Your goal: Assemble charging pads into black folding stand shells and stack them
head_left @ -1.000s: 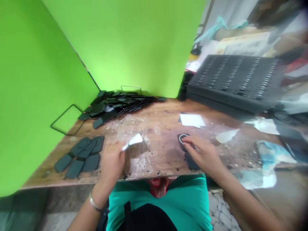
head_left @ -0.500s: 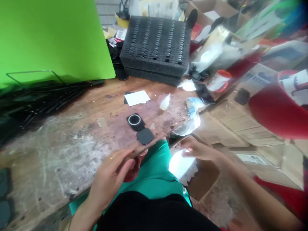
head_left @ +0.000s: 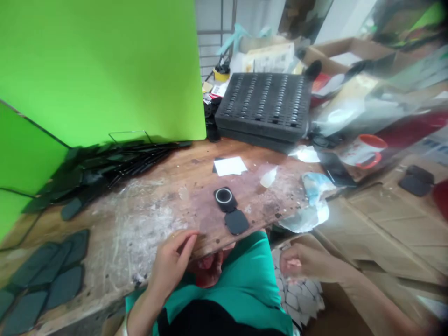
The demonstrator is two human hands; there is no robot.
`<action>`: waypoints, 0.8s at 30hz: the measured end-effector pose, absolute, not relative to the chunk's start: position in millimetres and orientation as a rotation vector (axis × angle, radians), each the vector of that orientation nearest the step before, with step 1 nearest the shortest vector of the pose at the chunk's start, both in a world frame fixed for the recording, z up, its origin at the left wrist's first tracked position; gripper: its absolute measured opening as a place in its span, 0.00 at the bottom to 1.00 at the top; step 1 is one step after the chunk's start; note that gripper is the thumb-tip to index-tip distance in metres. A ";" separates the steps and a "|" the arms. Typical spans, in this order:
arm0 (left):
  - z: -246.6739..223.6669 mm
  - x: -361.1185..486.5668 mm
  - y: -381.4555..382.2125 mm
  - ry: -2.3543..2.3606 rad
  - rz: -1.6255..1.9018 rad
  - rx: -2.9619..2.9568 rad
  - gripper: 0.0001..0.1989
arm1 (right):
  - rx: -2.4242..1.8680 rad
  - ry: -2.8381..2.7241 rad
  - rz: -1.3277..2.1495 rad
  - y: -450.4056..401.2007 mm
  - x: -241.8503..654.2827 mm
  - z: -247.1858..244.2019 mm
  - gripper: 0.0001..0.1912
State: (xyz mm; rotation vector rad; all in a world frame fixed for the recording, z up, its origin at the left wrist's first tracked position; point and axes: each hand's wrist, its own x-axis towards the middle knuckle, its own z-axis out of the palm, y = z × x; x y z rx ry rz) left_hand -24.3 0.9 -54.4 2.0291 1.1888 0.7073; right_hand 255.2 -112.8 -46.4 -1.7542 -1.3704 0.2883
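Note:
My left hand [head_left: 171,261] rests at the front edge of the wooden table [head_left: 196,163], thumb and forefinger brought together; I cannot make out anything between them. Past the table's edge, over the floor, my right hand [head_left: 303,262] is blurred with its fingers curled in, and whatever they may hold is hidden. Between the hands, on the table, lies an unfolded dark device with a white ring [head_left: 224,196] on one pad and a plain square pad [head_left: 236,221]. Behind it are a white card [head_left: 230,166] and a small whitish piece [head_left: 269,177].
A dark foam block [head_left: 262,102] with rows of slots stands at the back. Dark pads [head_left: 65,287] lie at the left, below a green panel [head_left: 105,70]. A mug [head_left: 364,150], a plastic bag [head_left: 311,217] and cardboard [head_left: 392,224] are at the right.
The bright white sheet my right hand held over the open box is no longer in that hand. The view has shifted, showing more pads at the left.

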 end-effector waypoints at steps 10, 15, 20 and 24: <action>-71.5 -23.8 -4.6 1.195 0.823 1.949 0.11 | -2.038 -1.880 0.361 62.8 256.1 -24.0 0.11; -71.8 -25.4 -6.7 1.172 0.843 1.930 0.12 | -2.243 -1.842 0.183 110.0 228.7 -43.3 0.19; -71.5 -27.0 -10.2 1.148 0.827 1.855 0.12 | -2.323 -1.833 0.112 114.0 228.8 -42.5 0.08; -68.0 -29.4 -6.4 1.108 0.756 1.598 0.13 | -2.273 -1.772 -0.033 103.1 227.8 -16.7 0.12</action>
